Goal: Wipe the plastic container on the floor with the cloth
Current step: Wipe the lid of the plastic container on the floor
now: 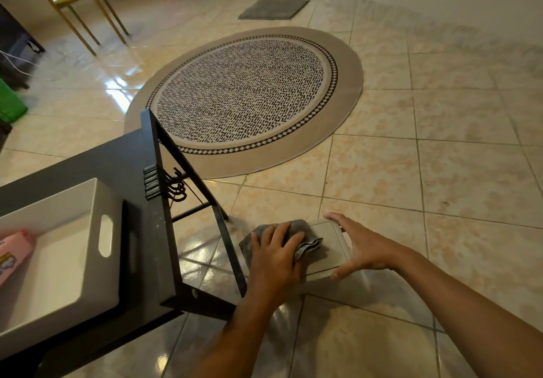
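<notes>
Plastic container [332, 245] sits flat on the floor [440, 172], lid side up, just right of the black counter [117, 166] leg and near the round rug [244, 95]. Left hand [274, 255] is flat on the grey cloth [305, 244], fingers spread, pressing it onto the container's left half; no pinch, just palm-down pressure. Right hand [360, 245] is open and splayed, grip apart, thumb at the near edge and fingers at the far corner, bracing the right end; contact looks light, can't tell if it's actually clamping. My read: container is light, stiff, smooth, and the glossy tile is slick, so it'll skate under wipe strokes unless pinned. Best hold is across the short end, thumb and fingers on opposite rims, pushing down rather than squeezing. Cloth is soft and bunches, so keep it flat under the palm. Low breakage risk
</notes>
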`<state>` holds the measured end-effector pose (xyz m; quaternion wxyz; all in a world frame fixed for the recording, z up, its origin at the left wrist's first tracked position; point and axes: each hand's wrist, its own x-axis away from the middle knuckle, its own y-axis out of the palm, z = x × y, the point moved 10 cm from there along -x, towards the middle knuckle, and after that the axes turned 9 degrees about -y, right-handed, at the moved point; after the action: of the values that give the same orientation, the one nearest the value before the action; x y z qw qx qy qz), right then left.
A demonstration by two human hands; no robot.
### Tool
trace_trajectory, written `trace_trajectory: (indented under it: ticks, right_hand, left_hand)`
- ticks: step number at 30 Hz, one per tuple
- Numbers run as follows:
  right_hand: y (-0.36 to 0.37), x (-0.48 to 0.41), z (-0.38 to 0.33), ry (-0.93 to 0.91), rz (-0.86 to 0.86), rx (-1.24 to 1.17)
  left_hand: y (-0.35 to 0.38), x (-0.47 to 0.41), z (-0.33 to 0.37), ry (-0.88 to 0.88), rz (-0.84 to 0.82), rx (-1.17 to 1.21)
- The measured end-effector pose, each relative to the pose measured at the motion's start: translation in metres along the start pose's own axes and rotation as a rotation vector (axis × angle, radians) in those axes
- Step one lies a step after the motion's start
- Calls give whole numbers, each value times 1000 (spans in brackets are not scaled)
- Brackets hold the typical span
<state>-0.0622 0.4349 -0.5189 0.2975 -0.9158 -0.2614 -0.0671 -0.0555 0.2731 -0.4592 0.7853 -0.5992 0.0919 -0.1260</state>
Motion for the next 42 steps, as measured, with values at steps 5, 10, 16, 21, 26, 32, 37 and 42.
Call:
trace_trajectory:
  ticks: [5, 10, 16, 21, 26, 32, 37, 42]
  right_hand:
    - [7, -2, 2, -3, -16, -85]
    - [3, -4, 0, -5, 22, -77]
    - [0, -5, -3, -41, 61, -27]
    - [0, -4, -5, -65, 50, 8]
    - [0, -9, -6, -68, 70, 33]
    - [-9, -9, -6, -97, 142, 24]
    - [-25, -14, 5, -32, 149, 88]
    - [-30, -20, 3, -41, 175, 66]
  left_hand:
    - [12, 7, -1, 38, 4, -76]
    - [12, 0, -2, 39, -24, -58]
    - [16, 6, 25, 123, -22, -28]
    - [20, -10, 3, -29, -48, -95]
    - [19, 5, 9, -19, -80, -59]
    - [27, -13, 35, -29, -121, -72]
    - [26, -17, 16, -91, -214, -171]
    - [35, -29, 58, 65, -263, -150]
